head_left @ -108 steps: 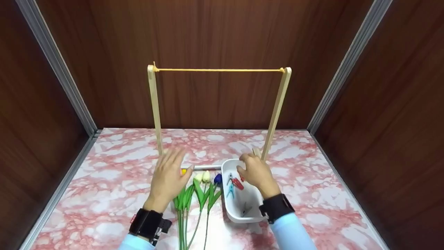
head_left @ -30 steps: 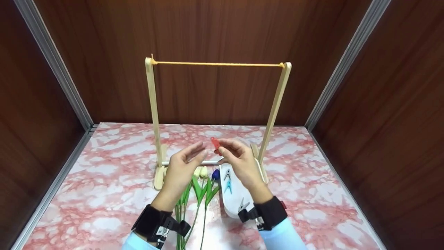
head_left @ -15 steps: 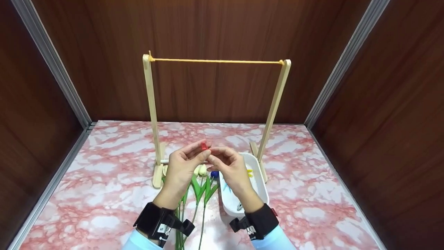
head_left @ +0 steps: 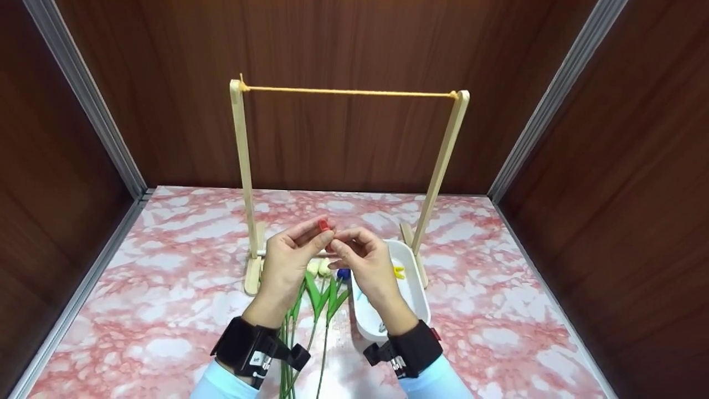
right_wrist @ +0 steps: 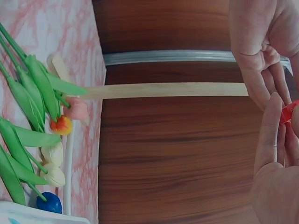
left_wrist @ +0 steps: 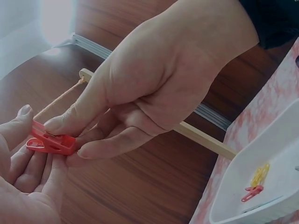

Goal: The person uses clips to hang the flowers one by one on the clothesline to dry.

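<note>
A red plastic clothespin is held between my two hands, raised in front of the wooden stand. My left hand pinches one end, its thumb on top and its fingers underneath. The thumb and fingers of my right hand grip the other end, so the two hands meet at the clothespin. In the head view only a small red part shows above the left thumb. Under my right forearm stands the white tray, holding a yellow clothespin and another red clothespin.
Behind the hands rises a stand with two wooden posts and an orange cord strung between their tops. Artificial tulips lie left of the tray, among them a blue tulip and a cream tulip. Brown panels enclose the table.
My right hand has taken the red clothespin out of the tray and brought it left. My left hand has come in and taken hold of it too. Over the last half second little has moved.
</note>
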`<state>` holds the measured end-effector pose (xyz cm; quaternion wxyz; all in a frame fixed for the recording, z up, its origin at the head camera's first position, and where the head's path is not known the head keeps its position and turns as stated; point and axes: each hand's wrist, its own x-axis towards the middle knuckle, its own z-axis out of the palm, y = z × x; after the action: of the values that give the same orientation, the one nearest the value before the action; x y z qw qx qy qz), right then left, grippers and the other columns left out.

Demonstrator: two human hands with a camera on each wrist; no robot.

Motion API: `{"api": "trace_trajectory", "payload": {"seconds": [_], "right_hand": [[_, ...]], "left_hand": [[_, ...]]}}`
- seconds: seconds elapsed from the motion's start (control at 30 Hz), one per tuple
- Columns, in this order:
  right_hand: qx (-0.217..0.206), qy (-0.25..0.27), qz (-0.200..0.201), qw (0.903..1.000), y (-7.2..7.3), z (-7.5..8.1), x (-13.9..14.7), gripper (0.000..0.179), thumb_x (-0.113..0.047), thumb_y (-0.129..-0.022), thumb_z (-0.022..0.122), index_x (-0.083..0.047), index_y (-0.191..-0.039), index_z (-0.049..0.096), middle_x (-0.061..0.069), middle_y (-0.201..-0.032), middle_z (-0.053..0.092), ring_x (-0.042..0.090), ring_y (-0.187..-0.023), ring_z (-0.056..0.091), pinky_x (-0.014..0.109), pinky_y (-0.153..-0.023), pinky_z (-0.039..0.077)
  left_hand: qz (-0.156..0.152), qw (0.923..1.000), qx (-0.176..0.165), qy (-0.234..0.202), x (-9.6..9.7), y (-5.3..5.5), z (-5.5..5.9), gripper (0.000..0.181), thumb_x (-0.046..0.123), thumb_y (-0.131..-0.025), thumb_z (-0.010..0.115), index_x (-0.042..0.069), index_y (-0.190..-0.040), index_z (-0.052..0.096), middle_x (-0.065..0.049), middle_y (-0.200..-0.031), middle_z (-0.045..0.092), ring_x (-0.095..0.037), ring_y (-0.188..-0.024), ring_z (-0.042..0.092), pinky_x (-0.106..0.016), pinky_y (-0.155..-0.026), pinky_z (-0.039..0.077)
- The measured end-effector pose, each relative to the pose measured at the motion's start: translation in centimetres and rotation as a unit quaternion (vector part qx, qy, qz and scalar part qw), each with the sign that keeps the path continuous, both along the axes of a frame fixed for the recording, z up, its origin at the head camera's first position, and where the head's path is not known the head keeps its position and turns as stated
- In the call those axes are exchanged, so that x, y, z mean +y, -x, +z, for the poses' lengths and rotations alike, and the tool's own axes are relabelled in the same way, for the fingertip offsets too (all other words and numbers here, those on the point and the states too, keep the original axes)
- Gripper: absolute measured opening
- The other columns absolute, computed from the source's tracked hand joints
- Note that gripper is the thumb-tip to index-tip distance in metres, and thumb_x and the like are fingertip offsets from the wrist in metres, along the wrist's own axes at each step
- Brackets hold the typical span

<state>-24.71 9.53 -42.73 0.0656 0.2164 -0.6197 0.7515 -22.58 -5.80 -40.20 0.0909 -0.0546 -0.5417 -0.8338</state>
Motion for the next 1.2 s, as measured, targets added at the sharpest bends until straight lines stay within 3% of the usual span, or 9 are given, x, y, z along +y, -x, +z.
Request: {"api": "trace_trajectory", "payload": {"seconds": [0.3, 0.73, 0.97, 1.2], "right_hand": [[-0.007, 0.0, 0.008, 1.0, 0.2, 0.0, -0.4, 0.011, 0.002, -0.1, 0.07, 0.009, -0.107, 0.068, 0.014, -0.098, 0.074, 0.026, -0.088, 0.075, 0.041, -0.069, 0.066], [-0.016, -0.008, 0.007, 0.9998, 0.3, 0.5, -0.8, 0.011, 0.002, -0.1, 0.07, 0.009, -0.108, 0.068, 0.012, -0.102, 0.072, 0.023, -0.086, 0.074, 0.042, -0.071, 0.066], [-0.031, -0.015, 0.0, 0.9994, 0.4, 0.5, -0.9, 0.014, -0.004, -0.104, 0.066, 0.008, -0.112, 0.07, 0.014, -0.104, 0.072, 0.026, -0.088, 0.073, 0.044, -0.072, 0.066], [-0.052, -0.008, 0.004, 0.9986, 0.5, 0.4, -0.7, 0.025, -0.012, -0.111, 0.057, 0.008, -0.116, 0.07, 0.017, -0.107, 0.073, 0.026, -0.094, 0.074, 0.042, -0.075, 0.065]], "left_hand": [[0.028, 0.9996, -0.01, 0.001, -0.2, 0.3, 0.1, 0.026, -0.003, -0.094, 0.077, -0.009, -0.119, 0.074, -0.014, -0.108, 0.079, -0.017, -0.097, 0.076, -0.029, -0.088, 0.06], [0.076, 0.9971, 0.006, -0.007, 0.0, 0.6, 0.8, 0.014, -0.006, -0.091, 0.08, -0.008, -0.105, 0.079, -0.017, -0.092, 0.079, -0.017, -0.082, 0.077, -0.032, -0.08, 0.063], [0.083, 0.9962, -0.017, -0.021, 0.0, 1.2, 1.0, 0.01, -0.004, -0.09, 0.081, -0.005, -0.099, 0.081, -0.016, -0.087, 0.078, -0.018, -0.078, 0.078, -0.032, -0.079, 0.064], [0.088, 0.9956, -0.018, -0.026, -0.1, 1.6, 0.8, 0.009, -0.004, -0.089, 0.081, -0.002, -0.098, 0.082, -0.016, -0.089, 0.079, -0.017, -0.081, 0.078, -0.033, -0.081, 0.063]]}}
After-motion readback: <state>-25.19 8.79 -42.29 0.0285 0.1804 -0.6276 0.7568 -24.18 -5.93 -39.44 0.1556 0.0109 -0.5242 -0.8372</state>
